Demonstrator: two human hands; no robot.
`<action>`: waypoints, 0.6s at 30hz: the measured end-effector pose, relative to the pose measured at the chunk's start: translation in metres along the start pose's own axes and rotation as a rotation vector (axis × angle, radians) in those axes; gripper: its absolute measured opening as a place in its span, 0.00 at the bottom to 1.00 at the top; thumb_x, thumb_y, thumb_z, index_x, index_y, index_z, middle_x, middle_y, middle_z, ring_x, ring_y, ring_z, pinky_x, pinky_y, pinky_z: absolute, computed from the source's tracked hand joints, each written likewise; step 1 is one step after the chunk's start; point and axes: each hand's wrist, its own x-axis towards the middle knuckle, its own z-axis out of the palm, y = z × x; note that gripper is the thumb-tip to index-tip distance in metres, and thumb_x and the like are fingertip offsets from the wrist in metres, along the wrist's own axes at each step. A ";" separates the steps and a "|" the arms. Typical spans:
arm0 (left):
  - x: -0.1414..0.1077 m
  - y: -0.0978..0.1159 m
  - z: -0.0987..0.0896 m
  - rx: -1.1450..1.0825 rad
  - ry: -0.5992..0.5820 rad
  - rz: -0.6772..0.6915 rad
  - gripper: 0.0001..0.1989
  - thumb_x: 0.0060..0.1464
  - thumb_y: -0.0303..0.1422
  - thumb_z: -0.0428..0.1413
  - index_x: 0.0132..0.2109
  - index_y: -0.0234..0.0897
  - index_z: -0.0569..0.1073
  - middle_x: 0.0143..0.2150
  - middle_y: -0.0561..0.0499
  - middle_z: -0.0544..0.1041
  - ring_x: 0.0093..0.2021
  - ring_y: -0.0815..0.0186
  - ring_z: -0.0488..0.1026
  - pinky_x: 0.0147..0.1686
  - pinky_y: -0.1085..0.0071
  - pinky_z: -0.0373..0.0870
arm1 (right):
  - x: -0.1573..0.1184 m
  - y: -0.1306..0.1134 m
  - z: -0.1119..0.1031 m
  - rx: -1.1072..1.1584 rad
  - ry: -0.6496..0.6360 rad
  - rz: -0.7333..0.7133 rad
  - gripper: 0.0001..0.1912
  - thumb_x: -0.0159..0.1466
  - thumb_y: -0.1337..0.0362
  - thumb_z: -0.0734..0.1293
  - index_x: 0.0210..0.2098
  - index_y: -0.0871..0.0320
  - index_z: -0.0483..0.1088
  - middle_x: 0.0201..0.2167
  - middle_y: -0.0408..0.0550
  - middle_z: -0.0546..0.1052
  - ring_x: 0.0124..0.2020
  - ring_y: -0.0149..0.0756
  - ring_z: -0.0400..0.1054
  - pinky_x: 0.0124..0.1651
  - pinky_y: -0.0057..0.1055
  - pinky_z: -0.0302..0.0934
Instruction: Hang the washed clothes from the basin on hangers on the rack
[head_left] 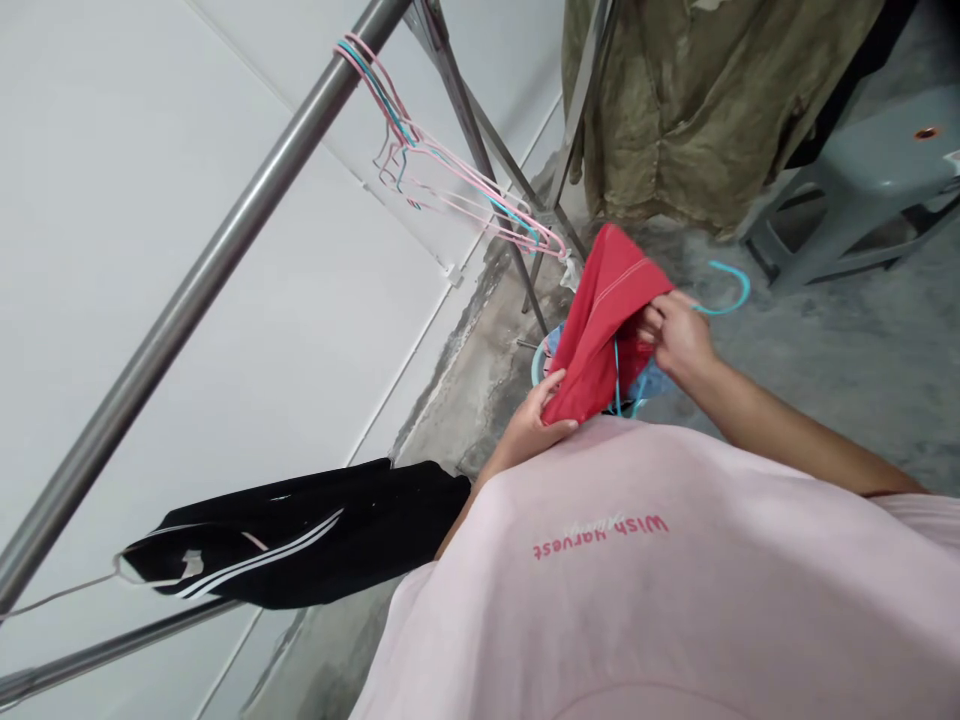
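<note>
A red garment with a pale double seam hangs between my two hands, close to the front of my body. My left hand is closed on its lower left edge, thumb and fingers pinching the cloth. My right hand is closed around a light blue clothes hanger, whose hook sticks out to the right of the fist. The right fingers also touch the red cloth's edge. Part of the hanger's wire shows below the fabric, and the rest is hidden inside or behind it.
Several pink and blue hangers hang from a metal rail. A black garment with white stripes hangs at lower left. Behind are an olive garment and a grey plastic stool. A basin with clothes is partly hidden below the red garment.
</note>
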 end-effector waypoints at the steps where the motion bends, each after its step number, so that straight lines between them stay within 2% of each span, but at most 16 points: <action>1: 0.000 -0.004 0.000 0.033 0.040 -0.006 0.40 0.49 0.43 0.66 0.67 0.41 0.63 0.68 0.43 0.64 0.68 0.49 0.61 0.68 0.51 0.55 | 0.002 -0.002 0.006 0.075 0.008 -0.035 0.24 0.61 0.62 0.69 0.22 0.56 0.47 0.13 0.33 0.51 0.14 0.21 0.41 0.16 0.20 0.41; 2: 0.000 -0.008 0.000 0.047 0.056 -0.018 0.38 0.50 0.43 0.65 0.66 0.41 0.65 0.67 0.43 0.66 0.67 0.49 0.62 0.67 0.51 0.55 | 0.002 -0.002 0.013 0.144 0.016 -0.077 0.26 0.58 0.62 0.70 0.22 0.56 0.45 0.13 0.33 0.50 0.14 0.22 0.41 0.16 0.21 0.40; 4: -0.003 -0.013 0.001 0.008 0.033 -0.045 0.32 0.53 0.43 0.63 0.63 0.40 0.68 0.64 0.43 0.70 0.65 0.49 0.65 0.66 0.51 0.58 | -0.003 0.005 0.035 0.229 0.015 -0.120 0.24 0.53 0.62 0.73 0.23 0.55 0.50 0.14 0.34 0.55 0.15 0.23 0.47 0.16 0.22 0.44; 7: -0.010 -0.019 0.003 -0.074 0.040 -0.068 0.29 0.55 0.43 0.62 0.61 0.39 0.71 0.62 0.44 0.72 0.63 0.50 0.68 0.65 0.53 0.60 | -0.009 0.023 0.071 0.256 -0.028 0.036 0.20 0.48 0.61 0.77 0.26 0.55 0.59 0.18 0.36 0.62 0.19 0.24 0.55 0.19 0.24 0.53; 9: -0.013 -0.025 0.003 -0.091 0.108 -0.070 0.30 0.52 0.42 0.63 0.61 0.39 0.71 0.61 0.44 0.72 0.62 0.50 0.67 0.65 0.53 0.60 | -0.004 0.033 0.088 0.289 -0.051 0.142 0.21 0.47 0.60 0.77 0.24 0.56 0.60 0.19 0.37 0.62 0.20 0.24 0.56 0.23 0.26 0.58; 10: -0.013 -0.029 0.003 -0.113 0.157 -0.066 0.31 0.51 0.42 0.64 0.61 0.39 0.70 0.61 0.44 0.73 0.62 0.50 0.68 0.65 0.53 0.60 | 0.001 0.036 0.092 0.304 -0.050 0.146 0.21 0.48 0.60 0.77 0.23 0.56 0.59 0.19 0.37 0.61 0.21 0.24 0.56 0.25 0.26 0.60; 12: -0.013 -0.042 0.004 -0.198 0.258 -0.045 0.31 0.51 0.41 0.64 0.61 0.39 0.70 0.60 0.44 0.74 0.61 0.52 0.69 0.64 0.54 0.62 | 0.011 0.039 0.092 0.293 -0.044 0.067 0.21 0.51 0.58 0.76 0.23 0.56 0.58 0.19 0.37 0.61 0.22 0.24 0.57 0.29 0.26 0.62; 15: -0.011 -0.063 0.002 -0.280 0.461 -0.032 0.26 0.49 0.35 0.64 0.55 0.37 0.73 0.56 0.45 0.76 0.57 0.55 0.72 0.61 0.57 0.65 | 0.016 0.043 0.081 0.212 -0.060 -0.042 0.19 0.52 0.57 0.76 0.24 0.56 0.61 0.22 0.38 0.64 0.26 0.26 0.61 0.35 0.28 0.64; 18: -0.015 -0.078 -0.009 -0.181 0.771 -0.047 0.17 0.47 0.28 0.59 0.47 0.36 0.77 0.48 0.47 0.79 0.52 0.59 0.75 0.58 0.58 0.67 | 0.004 0.055 0.068 0.097 -0.103 0.010 0.20 0.46 0.59 0.79 0.26 0.57 0.65 0.22 0.37 0.66 0.26 0.27 0.62 0.31 0.28 0.62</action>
